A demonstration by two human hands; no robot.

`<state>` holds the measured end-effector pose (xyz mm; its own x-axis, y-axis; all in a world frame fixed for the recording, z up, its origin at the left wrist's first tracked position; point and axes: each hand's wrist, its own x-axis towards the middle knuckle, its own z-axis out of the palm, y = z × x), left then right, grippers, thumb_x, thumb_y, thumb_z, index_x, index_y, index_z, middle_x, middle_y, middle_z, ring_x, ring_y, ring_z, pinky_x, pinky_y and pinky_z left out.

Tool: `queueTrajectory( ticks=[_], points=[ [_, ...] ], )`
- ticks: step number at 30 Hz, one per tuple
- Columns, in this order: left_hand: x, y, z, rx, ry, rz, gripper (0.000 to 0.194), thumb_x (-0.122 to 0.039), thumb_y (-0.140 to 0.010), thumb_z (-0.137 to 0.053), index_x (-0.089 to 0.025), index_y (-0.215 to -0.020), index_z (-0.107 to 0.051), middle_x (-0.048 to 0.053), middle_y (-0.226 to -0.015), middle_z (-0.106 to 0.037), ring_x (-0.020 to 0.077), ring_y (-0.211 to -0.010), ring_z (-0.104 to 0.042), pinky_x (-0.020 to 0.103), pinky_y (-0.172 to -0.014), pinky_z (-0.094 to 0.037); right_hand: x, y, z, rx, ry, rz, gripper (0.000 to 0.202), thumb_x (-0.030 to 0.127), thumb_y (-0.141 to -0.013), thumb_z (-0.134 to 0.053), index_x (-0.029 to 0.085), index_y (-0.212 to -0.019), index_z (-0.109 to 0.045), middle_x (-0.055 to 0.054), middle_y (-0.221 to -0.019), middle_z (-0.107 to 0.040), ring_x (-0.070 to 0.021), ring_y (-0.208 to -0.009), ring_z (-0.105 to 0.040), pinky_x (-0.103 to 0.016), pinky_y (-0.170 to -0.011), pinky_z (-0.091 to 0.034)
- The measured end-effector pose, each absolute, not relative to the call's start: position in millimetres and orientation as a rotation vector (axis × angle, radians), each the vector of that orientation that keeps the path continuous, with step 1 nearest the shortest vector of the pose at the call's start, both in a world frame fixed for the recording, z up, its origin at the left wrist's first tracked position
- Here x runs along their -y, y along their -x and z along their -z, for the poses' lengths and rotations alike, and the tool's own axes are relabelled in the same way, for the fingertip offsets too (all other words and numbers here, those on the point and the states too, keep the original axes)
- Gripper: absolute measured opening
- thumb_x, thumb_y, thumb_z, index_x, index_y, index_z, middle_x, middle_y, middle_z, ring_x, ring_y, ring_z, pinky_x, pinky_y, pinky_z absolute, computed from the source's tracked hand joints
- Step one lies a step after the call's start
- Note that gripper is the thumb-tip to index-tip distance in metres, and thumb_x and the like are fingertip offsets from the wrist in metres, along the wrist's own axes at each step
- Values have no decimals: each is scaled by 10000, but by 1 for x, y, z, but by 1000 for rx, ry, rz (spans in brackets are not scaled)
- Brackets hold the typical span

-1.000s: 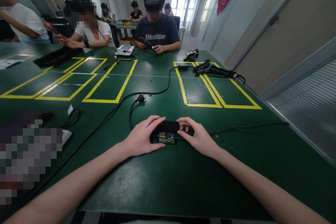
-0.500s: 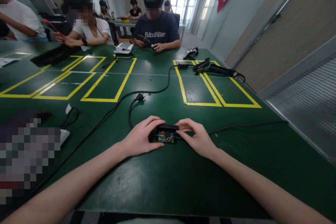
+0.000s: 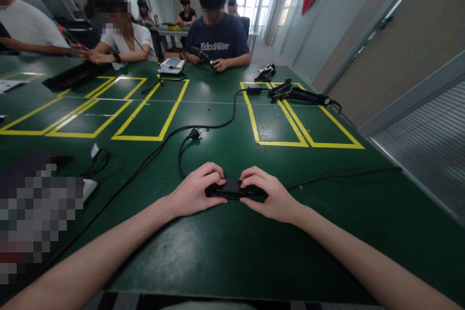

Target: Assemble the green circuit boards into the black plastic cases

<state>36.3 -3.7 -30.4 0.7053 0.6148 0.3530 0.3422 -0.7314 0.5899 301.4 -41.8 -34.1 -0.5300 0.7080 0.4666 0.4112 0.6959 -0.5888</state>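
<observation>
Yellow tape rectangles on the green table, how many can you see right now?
5, though the left ones overlap and are hard to separate: two to the right, one mid-table, two at left. More may lie beyond the left edge.

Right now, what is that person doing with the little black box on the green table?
The person presses both hands on a small black adapter box lying flat on the green table. The left hand covers its left end and the right hand covers its right end, fingers curled over the top. A black cord runs out to the right, and another cord with a plug lies just beyond. Across the table, other people sit working with tools of their own.
</observation>
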Motion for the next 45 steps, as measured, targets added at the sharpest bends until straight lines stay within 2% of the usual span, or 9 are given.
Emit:
queueTrajectory(
  ticks=[5,10,16,23,26,30,37,42,45],
  points=[
    [3,-36,31,-665,-2440,-778,213,-216,-856,-811,-188,-939,-617,100,-1129,-686,232,-1058,-657,362,-907,-569,42,-301,33,2230,823,-519,197,170,-883,-714,228,-1037,-605,-90,-1109,-649,-209,-985,-669,-327,-823,-569],
    [2,-37,30,-665,-2434,-747,197,-261,-882,-790,-194,-965,-625,98,-1091,-728,241,-1046,-660,385,-908,-568,41,-303,35,2306,822,-439,267,165,-890,-713,211,-1138,-626,-117,-1149,-658,-226,-1027,-675,-349,-838,-582],
    [4,-39,28,-785,-2453,-682,230,-289,-867,-781,-202,-1000,-615,71,-1048,-728,228,-958,-672,348,-834,-556,40,-302,39,2342,825,-227,264,199,-910,-701,200,-1165,-631,-140,-1183,-717,-291,-1162,-673,-468,-949,-586],
    [1,-42,27,-852,-2640,-624,320,-192,-840,-702,-193,-1153,-633,53,-1000,-730,224,-899,-674,339,-811,-517,41,-299,32,2417,920,-182,273,264,-1007,-597,157,-1257,-623,-149,-1149,-746,-282,-1061,-703,-457,-914,-591],
    [0,-41,27,-827,-2778,-590,224,-253,-962,-630,-181,-1172,-658,62,-959,-738,217,-864,-678,342,-798,-485,41,-299,29,2440,955,-210,273,274,-1024,-556,150,-1257,-624,-145,-1147,-745,-279,-1054,-702,-456,-913,-588],
    [3,-40,24,-755,-2862,-615,259,-343,-1044,-538,-162,-1147,-691,65,-880,-724,209,-791,-662,348,-760,-456,41,-299,28,2442,915,-207,303,353,-1013,-609,133,-1220,-640,-148,-1118,-748,-278,-1044,-704,-427,-868,-593],
    [5,-41,22,-757,-2818,-622,370,-467,-1062,-527,-163,-1207,-681,91,-983,-745,218,-871,-676,337,-778,-467,43,-299,28,2421,912,-103,250,333,-1036,-571,139,-1138,-692,-137,-1026,-773,-264,-945,-727,-414,-806,-605],
    [8,-43,24,-688,-2820,-643,354,-439,-1081,-496,-155,-1147,-697,91,-973,-762,222,-864,-675,365,-802,-468,42,-299,31,2368,795,-150,312,335,-1020,-613,168,-1278,-669,-129,-1142,-783,-247,-1052,-749,-407,-932,-625],
    [12,-45,21,-767,-2724,-609,428,-521,-1022,-575,-168,-1242,-676,109,-1041,-760,242,-926,-679,382,-850,-493,43,-300,31,2395,743,-73,304,288,-1038,-577,158,-1297,-670,-116,-1143,-792,-229,-1021,-758,-380,-911,-638]
  ],
)
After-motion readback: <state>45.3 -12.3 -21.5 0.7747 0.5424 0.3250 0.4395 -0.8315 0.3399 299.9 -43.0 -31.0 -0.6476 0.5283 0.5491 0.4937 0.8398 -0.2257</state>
